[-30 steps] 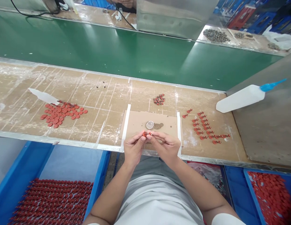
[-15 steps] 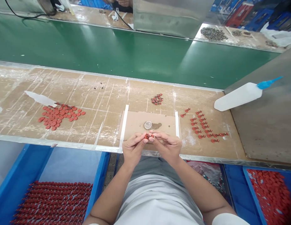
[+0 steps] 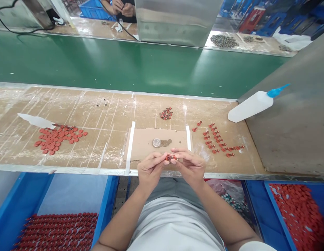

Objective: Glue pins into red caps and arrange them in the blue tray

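Observation:
Between my two hands, over the front edge of the bench, is a small red part. My left hand pinches its left side with thumb and forefinger. From the other side, my right hand pinches a small red and dark piece touching it. Just beyond my hands, a small round metal lid lies on a cardboard sheet beside a brown wet stain. Farther back is a small pile of red and dark pieces. Rows of red discs with upright stems stand to the right.
Loose red discs and a white strip lie left. A white bottle with blue nozzle leans against a metal box at right. Blue bins stand below the bench. Across the green belt, another person's hands show.
The view has shifted, so bench items appear farther left. My hands remain together around the red part, which now shows slightly more between the fingers.

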{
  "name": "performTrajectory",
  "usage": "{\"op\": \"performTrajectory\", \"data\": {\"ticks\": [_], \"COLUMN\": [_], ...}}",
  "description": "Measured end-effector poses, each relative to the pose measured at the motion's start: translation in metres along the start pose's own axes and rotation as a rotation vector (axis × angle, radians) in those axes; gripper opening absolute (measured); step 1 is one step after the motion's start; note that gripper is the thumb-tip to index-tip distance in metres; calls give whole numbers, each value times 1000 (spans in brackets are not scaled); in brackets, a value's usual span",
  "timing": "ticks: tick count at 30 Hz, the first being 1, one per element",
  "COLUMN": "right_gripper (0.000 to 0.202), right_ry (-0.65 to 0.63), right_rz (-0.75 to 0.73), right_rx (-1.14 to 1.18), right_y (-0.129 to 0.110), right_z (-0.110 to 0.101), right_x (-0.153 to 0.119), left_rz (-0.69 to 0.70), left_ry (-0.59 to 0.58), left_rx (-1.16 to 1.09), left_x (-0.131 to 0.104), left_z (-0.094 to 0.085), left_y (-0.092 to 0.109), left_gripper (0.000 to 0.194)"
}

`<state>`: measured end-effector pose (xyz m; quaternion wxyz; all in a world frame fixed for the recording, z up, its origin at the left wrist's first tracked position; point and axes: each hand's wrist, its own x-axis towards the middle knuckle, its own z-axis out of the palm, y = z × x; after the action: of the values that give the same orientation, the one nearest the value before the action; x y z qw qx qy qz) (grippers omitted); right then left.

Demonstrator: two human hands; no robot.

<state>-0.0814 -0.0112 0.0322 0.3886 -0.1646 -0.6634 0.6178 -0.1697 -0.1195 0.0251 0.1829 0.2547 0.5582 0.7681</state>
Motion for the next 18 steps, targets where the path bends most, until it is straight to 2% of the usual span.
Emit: {"op": "performTrajectory", "data": {"ticks": [6, 11, 18], "right_gripper": [26, 29, 31], "right_ry": [26, 131, 143], "right_rz": [-58, -46, -36], "right_rx": [0, -30, -6], "right_y": [-6, -5, -1], "right_z": [-11, -10, -10], "right_x": [-4, -10, -11], "left_rz": [25, 5, -1], "left_ry": [-8, 66, 73], "left_rx": [79, 62, 22], "left_x": [-3, -8, -10], "left_z": [10, 19, 23], "left_y": [8, 10, 6], "left_gripper": [26, 26, 27]}}
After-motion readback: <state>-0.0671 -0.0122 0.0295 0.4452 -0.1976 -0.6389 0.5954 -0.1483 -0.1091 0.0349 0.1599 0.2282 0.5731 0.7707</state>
